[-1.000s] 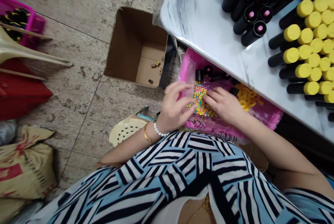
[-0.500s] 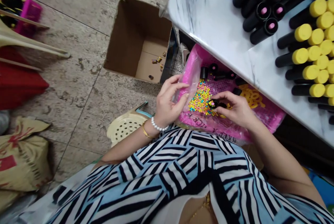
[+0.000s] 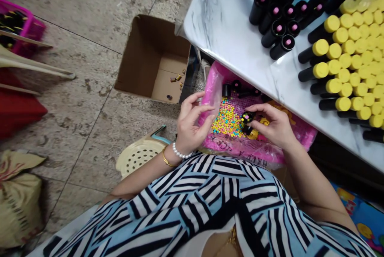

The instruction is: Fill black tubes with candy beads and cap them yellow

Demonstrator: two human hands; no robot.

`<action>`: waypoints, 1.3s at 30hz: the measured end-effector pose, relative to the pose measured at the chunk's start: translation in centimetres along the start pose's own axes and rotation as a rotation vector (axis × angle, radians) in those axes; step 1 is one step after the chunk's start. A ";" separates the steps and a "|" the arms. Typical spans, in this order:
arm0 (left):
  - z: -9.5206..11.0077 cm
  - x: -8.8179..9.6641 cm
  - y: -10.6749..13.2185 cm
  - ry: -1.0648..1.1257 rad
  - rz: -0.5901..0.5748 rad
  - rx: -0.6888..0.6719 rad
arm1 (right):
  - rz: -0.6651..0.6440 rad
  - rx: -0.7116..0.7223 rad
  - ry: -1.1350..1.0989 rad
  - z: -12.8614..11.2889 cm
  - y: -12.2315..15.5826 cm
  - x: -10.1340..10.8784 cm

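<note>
On my lap lies a pink plastic bag (image 3: pixel 240 151) spread over a pink basket, holding a heap of small coloured beads (image 3: pixel 225 122), several yellow rings (image 3: pixel 264 122) and a few black tubes (image 3: pixel 231 88). My right hand (image 3: pixel 274 126) grips a short black tube (image 3: pixel 247 118) with a pink top just above the beads. My left hand (image 3: pixel 191 124) pinches the clear edge of the bag (image 3: pixel 213 96) at its left side. It wears a pearl bracelet and a gold bangle.
A white marble table (image 3: pixel 240 37) at upper right carries black tubes with pink tops (image 3: pixel 277 21) and many with yellow caps (image 3: pixel 351 57). An open cardboard box (image 3: pixel 150 59) stands on the stone floor. A cream stool (image 3: pixel 138 156), a sack (image 3: pixel 18 201) and a pink crate (image 3: pixel 21 29) lie to the left.
My right hand went from pressing into the beads to lifting a black tube with a pink top. My left hand shifted its grip on the bag edge. The view swayed slightly.
</note>
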State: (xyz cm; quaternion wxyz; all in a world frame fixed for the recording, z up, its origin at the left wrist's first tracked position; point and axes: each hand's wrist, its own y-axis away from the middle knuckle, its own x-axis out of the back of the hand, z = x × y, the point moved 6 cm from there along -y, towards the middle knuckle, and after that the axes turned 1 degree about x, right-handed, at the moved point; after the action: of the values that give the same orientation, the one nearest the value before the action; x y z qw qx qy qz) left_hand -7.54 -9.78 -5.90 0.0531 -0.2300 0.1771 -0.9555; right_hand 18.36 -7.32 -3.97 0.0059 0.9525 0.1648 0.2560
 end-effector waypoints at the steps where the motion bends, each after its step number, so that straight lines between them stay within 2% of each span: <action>1: 0.0 -0.1 0.1 0.004 -0.003 -0.002 | 0.026 -0.001 0.035 0.0 0.0 0.2; 3: -0.1 -0.1 0.2 0.014 -0.006 -0.005 | 0.050 -0.020 -0.037 0.2 0.2 0.5; 7: -0.3 -0.2 0.6 0.007 0.001 -0.009 | -0.016 -0.065 -0.387 0.1 0.8 0.0; 9: -0.1 0.0 0.5 -0.023 0.011 -0.028 | -0.009 -0.063 -0.474 -0.2 0.8 -0.1; 13: 2.2 0.2 -0.7 -0.051 0.031 -0.155 | 0.059 -0.001 -0.481 -1.5 0.3 -0.8; 17: 5.3 -1.3 -2.3 0.048 -0.135 -0.312 | 0.038 0.035 -0.483 -2.7 -0.2 -2.8; 20: 6.1 -2.2 -3.0 0.096 -0.222 -0.327 | 0.023 0.039 -0.421 -2.9 0.0 -3.2; 22: 5.9 -1.8 -3.7 0.067 -0.200 -0.322 | 0.000 0.085 -0.273 -2.7 0.2 -2.7; 25: 5.0 -0.2 -6.4 -0.025 -0.077 -0.334 | 0.010 0.219 0.100 -2.5 0.2 -1.3; 27: 3.9 0.7 -9.5 -0.099 0.014 -0.357 | 0.044 0.281 0.315 -2.4 -0.5 -1.0; 29: 2.5 1.0 -13.3 -0.165 0.081 -0.377 | 0.076 0.254 0.450 -2.2 -2.0 -1.6; 30: 1.8 0.7 -15.2 -0.191 0.079 -0.393 | 0.086 0.207 0.514 -2.1 -3.1 -2.2; 32: 0.1 -0.2 -18.8 -0.234 0.054 -0.327 | 0.097 0.086 0.645 -1.9 -5.5 -3.6; 34: -1.0 -1.4 -21.2 -0.271 0.025 -0.270 | 0.084 0.009 0.765 -1.8 -7.9 -5.1; 37: -1.2 -2.6 -22.5 -0.285 0.019 -0.242 | 0.017 0.022 0.821 -1.3 -10.3 -6.9; 39: -0.7 -2.9 -22.7 -0.270 0.006 -0.219 | -0.041 0.061 0.687 -0.4 -10.6 -7.2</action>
State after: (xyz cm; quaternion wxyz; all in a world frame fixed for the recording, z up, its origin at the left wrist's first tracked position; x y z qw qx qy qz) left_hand -5.71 12.11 0.53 0.0538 -0.3601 0.2723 -0.8907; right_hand 9.01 0.41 -8.17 -0.0731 0.8068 0.1838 0.5567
